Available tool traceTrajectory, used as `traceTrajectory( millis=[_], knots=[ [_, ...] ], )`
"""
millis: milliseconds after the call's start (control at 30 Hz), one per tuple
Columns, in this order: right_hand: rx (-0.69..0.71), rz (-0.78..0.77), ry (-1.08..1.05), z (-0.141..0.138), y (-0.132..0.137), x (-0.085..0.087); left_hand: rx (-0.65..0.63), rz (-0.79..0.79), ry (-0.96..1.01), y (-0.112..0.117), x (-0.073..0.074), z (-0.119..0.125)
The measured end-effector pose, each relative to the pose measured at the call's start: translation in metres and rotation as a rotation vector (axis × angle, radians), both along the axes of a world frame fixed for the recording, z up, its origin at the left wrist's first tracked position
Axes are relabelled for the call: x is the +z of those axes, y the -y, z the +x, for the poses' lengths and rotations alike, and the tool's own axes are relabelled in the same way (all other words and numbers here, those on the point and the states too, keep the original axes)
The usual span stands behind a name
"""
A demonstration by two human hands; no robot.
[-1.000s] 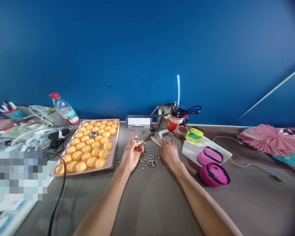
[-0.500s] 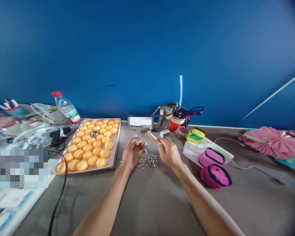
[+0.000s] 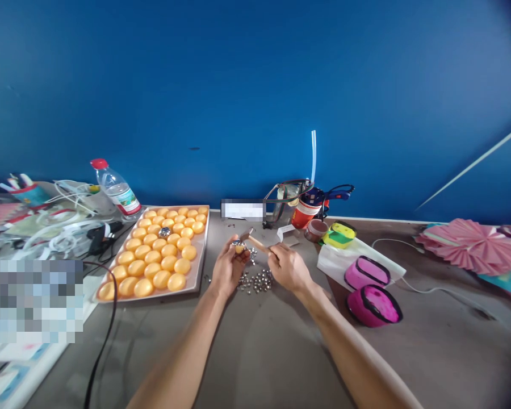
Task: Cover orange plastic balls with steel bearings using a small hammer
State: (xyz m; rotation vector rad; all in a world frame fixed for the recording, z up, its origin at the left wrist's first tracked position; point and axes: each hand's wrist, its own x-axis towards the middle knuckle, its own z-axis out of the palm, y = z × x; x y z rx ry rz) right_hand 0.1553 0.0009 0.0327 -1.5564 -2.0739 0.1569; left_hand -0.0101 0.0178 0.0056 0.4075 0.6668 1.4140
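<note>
My left hand (image 3: 227,267) is closed around a small ball (image 3: 238,246) partly covered in shiny silver studs, held just above the table. My right hand (image 3: 286,266) grips the wooden handle of a small hammer (image 3: 252,240), whose metal head hangs right beside the ball. A pile of loose silver studs (image 3: 255,280) lies on the table between and below my hands. To the left stands a tray (image 3: 198,267) filled with several orange balls (image 3: 162,262); one studded ball (image 3: 164,232) sits among them.
Two pink round containers (image 3: 370,289) and a white paper lie on the right, with pink paper fans (image 3: 468,241) beyond. A water bottle (image 3: 116,190), cables (image 3: 63,238) and clutter fill the left. A red cup with tools (image 3: 306,207) stands by the blue wall.
My right hand picked the hammer up off the table and brought its head leftward to the ball. My left hand kept holding the ball, nearly still.
</note>
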Motion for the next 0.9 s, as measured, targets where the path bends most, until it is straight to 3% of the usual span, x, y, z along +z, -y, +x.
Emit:
traceTrajectory(
  millis=[200, 500, 800, 900],
  knots=[
    [-0.161, 0.058, 0.063, 0.008, -0.005, -0.005, -0.055, 0.05, 0.025, 0.001, 0.004, -0.005],
    [-0.268, -0.167, 0.305, 0.017, -0.013, -0.019, -0.111, 0.104, 0.003, 0.004, 0.007, -0.005],
    [-0.281, -0.199, 0.313, 0.016, -0.014, -0.024, -0.114, 0.105, -0.025, 0.005, 0.01, -0.004],
    [-0.173, -0.159, 0.23, 0.019, -0.015, -0.023, -0.117, 0.107, -0.024, 0.005, 0.009, -0.004]
  ],
)
